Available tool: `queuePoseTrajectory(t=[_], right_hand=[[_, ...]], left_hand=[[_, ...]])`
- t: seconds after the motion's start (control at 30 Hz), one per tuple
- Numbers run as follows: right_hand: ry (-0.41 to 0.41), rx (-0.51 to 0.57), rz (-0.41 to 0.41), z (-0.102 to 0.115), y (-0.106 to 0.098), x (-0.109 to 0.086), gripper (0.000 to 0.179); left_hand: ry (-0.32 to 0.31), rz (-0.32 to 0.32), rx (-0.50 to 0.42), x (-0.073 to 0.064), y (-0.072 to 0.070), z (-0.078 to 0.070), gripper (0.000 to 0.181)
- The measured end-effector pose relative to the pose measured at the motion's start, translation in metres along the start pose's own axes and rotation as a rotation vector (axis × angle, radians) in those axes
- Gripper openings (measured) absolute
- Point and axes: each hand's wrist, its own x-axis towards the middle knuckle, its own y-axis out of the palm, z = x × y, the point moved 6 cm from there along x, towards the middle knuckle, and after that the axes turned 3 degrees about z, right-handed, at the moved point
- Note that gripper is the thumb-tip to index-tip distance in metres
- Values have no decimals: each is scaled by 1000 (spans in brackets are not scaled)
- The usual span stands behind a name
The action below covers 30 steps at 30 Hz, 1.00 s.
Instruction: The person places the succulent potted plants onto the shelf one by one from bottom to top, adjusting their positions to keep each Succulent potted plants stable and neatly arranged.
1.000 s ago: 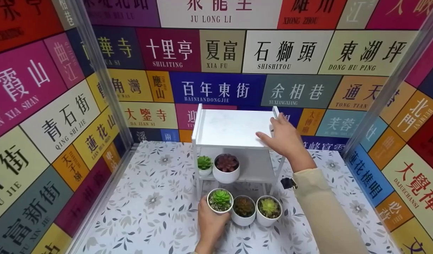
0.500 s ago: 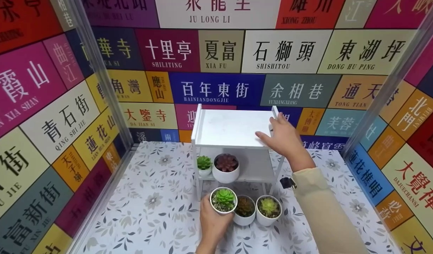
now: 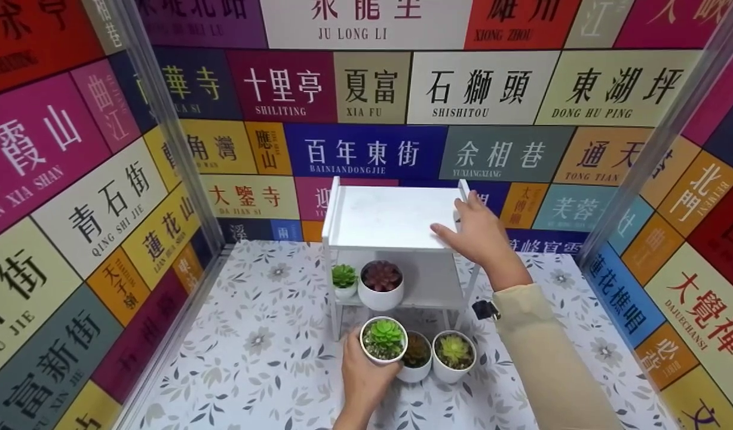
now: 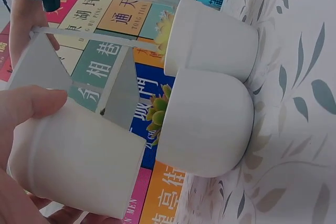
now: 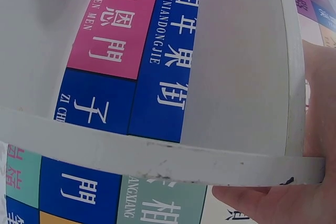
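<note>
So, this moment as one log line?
left hand: holds bright-green succulent, raised | right hand: on white rack, right side | shelf: dark-red succulent, small green succulent | table: brown succulent, yellow-green succulent

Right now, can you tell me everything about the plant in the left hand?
The little plant has bright green, pointed leaves in a rosette, with pebbly bits round its base. Its plain white pot looks smooth, perhaps ceramic or plastic. The left hand grips the pot off the patterned table, slightly tilted, in front of the white shelf.
</note>
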Motion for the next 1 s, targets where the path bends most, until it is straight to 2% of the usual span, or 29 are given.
queuePoseTrajectory(t=[0.13,0.47,0.8,1.0], right_hand=[[-9,-14,-2,1,1,2,98],[-16,-28,1,1,1,2,99],[-1,-90,56,2,2,1,110],[-9,-106,66,0,3,1,112]], left_hand=[[-19,8,2,-4,2,-2,86],[-7,37,-9,-8,12,-12,81],[-27,73,-32,-11,22,-22,83],[13,82,-39,-11,25,-27,85]])
